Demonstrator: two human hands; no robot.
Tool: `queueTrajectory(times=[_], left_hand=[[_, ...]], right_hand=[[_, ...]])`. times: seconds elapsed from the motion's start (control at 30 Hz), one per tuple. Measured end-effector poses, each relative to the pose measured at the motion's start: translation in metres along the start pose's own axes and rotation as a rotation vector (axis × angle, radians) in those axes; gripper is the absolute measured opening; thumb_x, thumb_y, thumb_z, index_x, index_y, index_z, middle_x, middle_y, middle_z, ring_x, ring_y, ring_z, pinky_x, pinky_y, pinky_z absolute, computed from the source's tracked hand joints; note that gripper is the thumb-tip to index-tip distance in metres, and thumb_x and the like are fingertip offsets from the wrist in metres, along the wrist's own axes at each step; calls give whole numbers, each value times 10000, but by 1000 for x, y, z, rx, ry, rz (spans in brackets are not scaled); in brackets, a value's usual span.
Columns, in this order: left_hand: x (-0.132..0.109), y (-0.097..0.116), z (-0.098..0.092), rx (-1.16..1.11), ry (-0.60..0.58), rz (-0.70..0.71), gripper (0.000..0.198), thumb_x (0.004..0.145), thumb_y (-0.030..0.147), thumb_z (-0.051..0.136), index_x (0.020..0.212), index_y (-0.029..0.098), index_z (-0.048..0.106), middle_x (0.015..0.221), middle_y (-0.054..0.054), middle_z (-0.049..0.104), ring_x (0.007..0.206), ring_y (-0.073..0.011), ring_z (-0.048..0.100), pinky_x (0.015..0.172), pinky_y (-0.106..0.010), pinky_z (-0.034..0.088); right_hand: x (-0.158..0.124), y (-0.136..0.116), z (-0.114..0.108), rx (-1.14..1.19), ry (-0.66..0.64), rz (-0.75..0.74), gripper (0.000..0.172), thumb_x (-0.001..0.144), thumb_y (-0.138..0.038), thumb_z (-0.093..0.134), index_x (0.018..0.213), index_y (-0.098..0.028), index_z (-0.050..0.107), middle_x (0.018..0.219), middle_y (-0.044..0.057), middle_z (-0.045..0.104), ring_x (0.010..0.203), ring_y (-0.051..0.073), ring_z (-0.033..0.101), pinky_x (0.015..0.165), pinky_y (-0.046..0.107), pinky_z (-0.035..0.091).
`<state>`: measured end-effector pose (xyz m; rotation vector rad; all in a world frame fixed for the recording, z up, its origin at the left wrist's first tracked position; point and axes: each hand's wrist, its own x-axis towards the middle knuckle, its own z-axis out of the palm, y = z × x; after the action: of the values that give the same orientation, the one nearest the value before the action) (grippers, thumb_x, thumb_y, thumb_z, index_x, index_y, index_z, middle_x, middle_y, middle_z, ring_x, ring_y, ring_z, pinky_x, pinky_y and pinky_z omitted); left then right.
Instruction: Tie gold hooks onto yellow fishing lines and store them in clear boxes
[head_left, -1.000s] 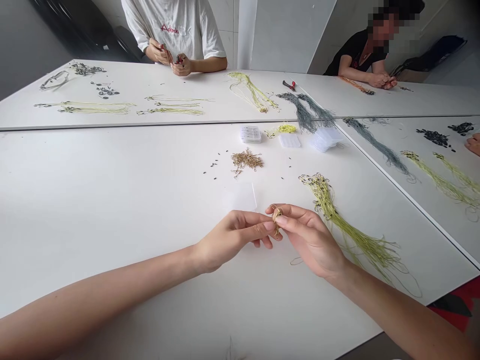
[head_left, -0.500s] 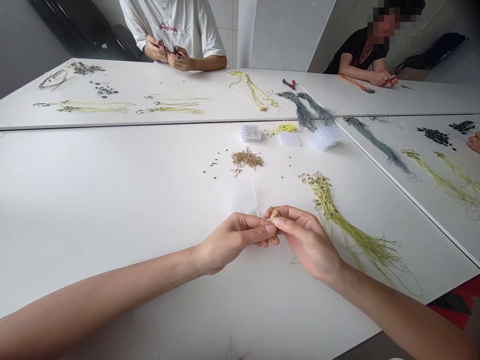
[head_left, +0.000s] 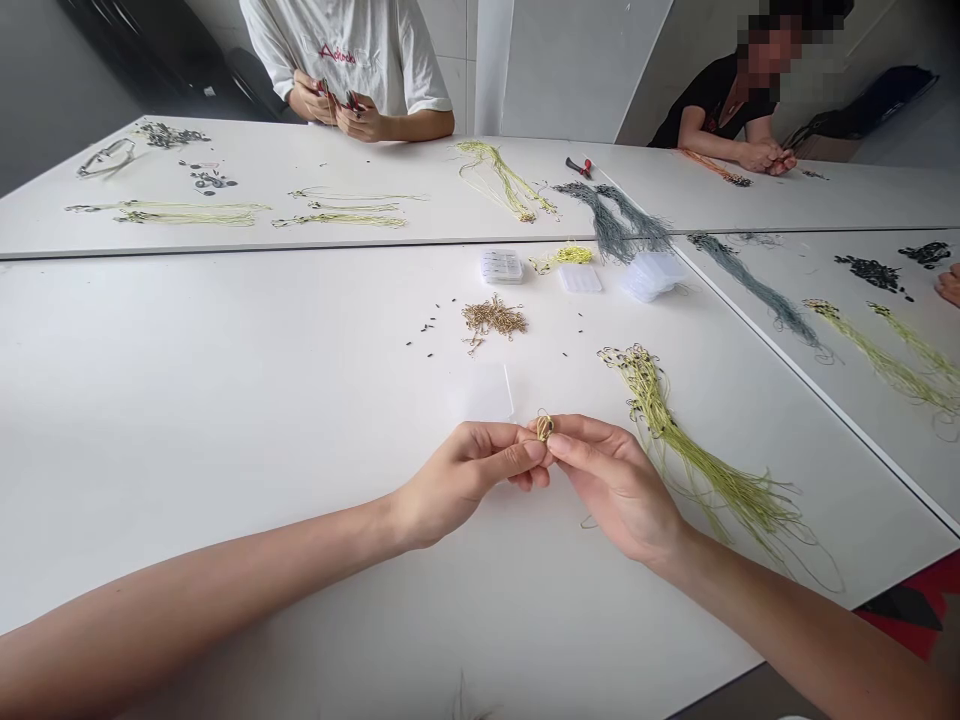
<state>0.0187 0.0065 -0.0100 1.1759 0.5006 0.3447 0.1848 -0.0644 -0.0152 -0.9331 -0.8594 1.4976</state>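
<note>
Left hand (head_left: 461,475) and right hand (head_left: 619,490), pinched together on a small gold fishing hook (head_left: 544,428), and so tense! The risk of the moment: one slackened grip, hook dropped among the green fishing lines (head_left: 694,455).

Clear plastic tackle boxes (head_left: 501,266) lie near the far edge of the white table (head_left: 225,400), just below a bundle of grey line (head_left: 607,225). Red-handled pliers (head_left: 578,166) lie on the table beyond (head_left: 360,170), with a person in a white T-shirt (head_left: 345,50) at its far edge.
</note>
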Motion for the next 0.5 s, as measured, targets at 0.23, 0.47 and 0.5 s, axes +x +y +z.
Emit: queueTrajectory(times=[0.23, 0.47, 0.5], left_hand=[[0, 0, -1, 74, -21, 24, 288, 950, 333, 520, 796, 128, 654, 781, -28, 581, 765, -125, 494, 760, -264, 402], [-2, 0, -1, 142, -12, 35, 300, 936, 365, 528, 774, 140, 643, 774, -27, 570, 761, -138, 492, 755, -284, 410], [-2, 0, -1, 148, -10, 36, 302, 935, 367, 528, 773, 140, 642, 774, -27, 569, 759, -138, 490, 752, -284, 410]], right_hand=[[1, 2, -1, 14, 20, 7, 116, 852, -248, 644, 857, -239, 759, 802, 33, 659, 711, 196, 579, 819, 450, 456], [1, 6, -1, 20, 10, 35, 107, 846, -274, 651, 816, -234, 745, 727, 23, 642, 695, 197, 586, 832, 463, 466], [1, 7, -2, 25, 8, 34, 104, 845, -274, 651, 819, -234, 744, 721, 21, 638, 690, 196, 586, 826, 462, 469]])
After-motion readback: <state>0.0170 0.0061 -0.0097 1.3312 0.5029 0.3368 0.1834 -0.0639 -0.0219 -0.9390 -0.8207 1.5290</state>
